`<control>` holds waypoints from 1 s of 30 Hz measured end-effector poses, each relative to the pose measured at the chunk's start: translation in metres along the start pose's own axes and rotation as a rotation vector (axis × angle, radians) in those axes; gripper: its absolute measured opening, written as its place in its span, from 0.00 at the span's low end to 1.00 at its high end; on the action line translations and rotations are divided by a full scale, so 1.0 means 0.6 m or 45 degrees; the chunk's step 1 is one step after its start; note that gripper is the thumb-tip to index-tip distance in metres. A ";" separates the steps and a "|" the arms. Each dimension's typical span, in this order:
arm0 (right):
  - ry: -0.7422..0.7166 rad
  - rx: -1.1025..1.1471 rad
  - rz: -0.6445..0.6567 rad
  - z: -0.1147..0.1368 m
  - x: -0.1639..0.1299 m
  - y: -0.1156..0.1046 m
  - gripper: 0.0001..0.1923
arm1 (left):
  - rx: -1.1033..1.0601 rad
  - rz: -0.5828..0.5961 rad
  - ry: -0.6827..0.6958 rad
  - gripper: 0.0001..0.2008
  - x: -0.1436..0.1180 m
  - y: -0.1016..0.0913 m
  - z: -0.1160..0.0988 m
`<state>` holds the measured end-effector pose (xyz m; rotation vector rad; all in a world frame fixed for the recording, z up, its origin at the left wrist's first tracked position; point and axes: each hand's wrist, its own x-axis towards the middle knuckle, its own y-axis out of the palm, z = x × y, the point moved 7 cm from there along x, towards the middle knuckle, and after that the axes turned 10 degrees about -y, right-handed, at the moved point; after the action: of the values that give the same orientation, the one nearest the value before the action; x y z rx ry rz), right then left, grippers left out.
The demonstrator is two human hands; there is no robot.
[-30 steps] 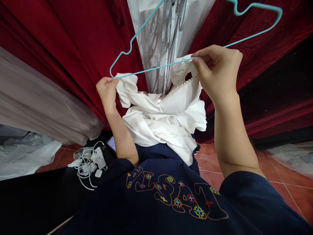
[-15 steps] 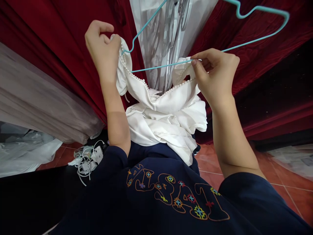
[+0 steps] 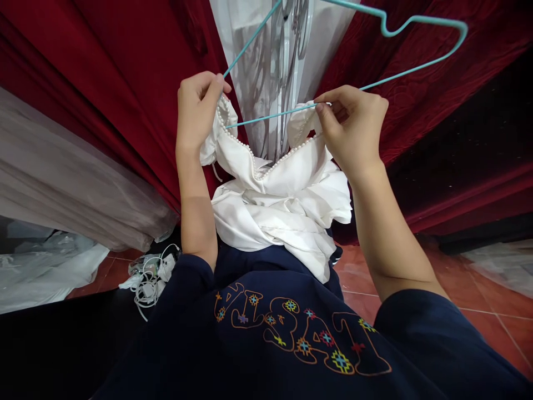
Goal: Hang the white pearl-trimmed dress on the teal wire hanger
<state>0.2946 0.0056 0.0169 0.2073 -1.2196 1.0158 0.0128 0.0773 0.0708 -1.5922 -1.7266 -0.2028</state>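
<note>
Both hands are gripping a white garment (image 3: 275, 205) w/ pearl-trimmed neckline — left hand (image 3: 197, 108) fingers clamped on one shoulder, right hand (image 3: 353, 130) fingers pinching the other shoulder against a teal wire hanger (image 3: 416, 25) — garment hanging between them over the lap, red curtains (image 3: 104, 72) behind.
</note>
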 end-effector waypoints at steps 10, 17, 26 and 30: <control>-0.181 0.002 -0.709 -0.097 -0.037 -0.100 0.27 | 0.279 0.100 0.145 0.12 -0.014 -0.010 -0.032; -0.034 -0.144 -0.750 -0.172 0.030 -0.169 0.23 | 0.392 0.133 0.152 0.08 -0.010 -0.032 -0.054; -0.015 -0.023 -0.492 -0.122 0.148 -0.129 0.19 | 0.483 0.137 0.152 0.07 -0.006 -0.037 -0.051; 0.109 -0.159 -0.385 -0.149 0.157 -0.126 0.21 | 0.489 0.159 0.180 0.08 -0.007 -0.039 -0.056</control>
<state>0.4096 0.0693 0.0901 0.2401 -1.1296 0.6780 0.0054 0.0494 0.1005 -1.3605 -1.4499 0.0738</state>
